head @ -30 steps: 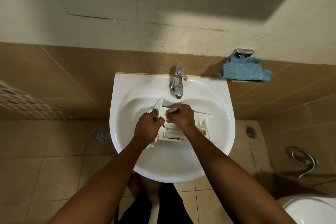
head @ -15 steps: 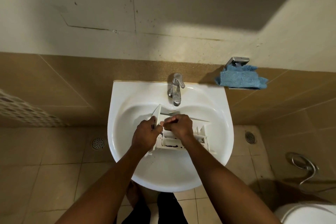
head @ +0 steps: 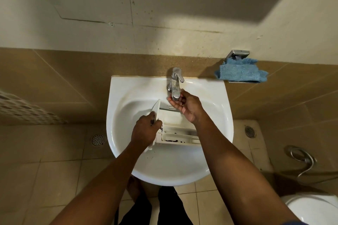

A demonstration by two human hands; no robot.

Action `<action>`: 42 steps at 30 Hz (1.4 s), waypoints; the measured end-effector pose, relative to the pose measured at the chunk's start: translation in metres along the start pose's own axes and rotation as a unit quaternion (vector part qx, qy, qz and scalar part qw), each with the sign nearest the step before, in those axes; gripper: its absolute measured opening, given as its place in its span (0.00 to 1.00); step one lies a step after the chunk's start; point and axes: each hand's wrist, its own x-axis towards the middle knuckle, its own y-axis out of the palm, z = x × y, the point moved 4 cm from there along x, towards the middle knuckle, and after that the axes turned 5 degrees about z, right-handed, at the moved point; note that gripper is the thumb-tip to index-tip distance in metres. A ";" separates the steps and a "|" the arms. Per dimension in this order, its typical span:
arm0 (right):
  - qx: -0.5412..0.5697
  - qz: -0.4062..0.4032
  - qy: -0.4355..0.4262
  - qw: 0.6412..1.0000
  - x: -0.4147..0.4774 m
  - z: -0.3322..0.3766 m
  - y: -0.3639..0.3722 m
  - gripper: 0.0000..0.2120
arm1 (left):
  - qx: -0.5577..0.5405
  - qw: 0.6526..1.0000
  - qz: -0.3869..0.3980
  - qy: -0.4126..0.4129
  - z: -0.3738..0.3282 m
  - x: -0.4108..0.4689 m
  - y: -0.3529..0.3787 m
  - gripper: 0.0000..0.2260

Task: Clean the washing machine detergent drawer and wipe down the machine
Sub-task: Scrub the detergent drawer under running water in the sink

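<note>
A white detergent drawer [head: 178, 133] lies in the white sink [head: 128, 151], with dark grime along its compartments. My left hand [head: 145, 130] grips the drawer's front panel at its left end. My right hand [head: 185, 105] is cupped, palm up, right under the spout of the chrome tap [head: 175, 84], apart from the drawer; I see nothing held in it. A blue cloth [head: 240, 74] rests on a small metal wall shelf to the right of the sink.
A toilet [head: 314, 208] stands at the lower right, with a spray hose [head: 301, 159] on the wall above it. Floor drains [head: 97, 139] lie on both sides of the sink. A white perforated basket [head: 23, 109] sits at the left edge.
My right hand left the drawer's compartments and rose to the tap spout, opening palm up. My left hand kept its grip on the drawer.
</note>
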 end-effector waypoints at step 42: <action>-0.579 0.012 -0.242 0.778 -0.035 -0.029 0.010 0.05 | 0.003 1.000 0.008 0.004 -0.005 -0.002 -0.003 0.12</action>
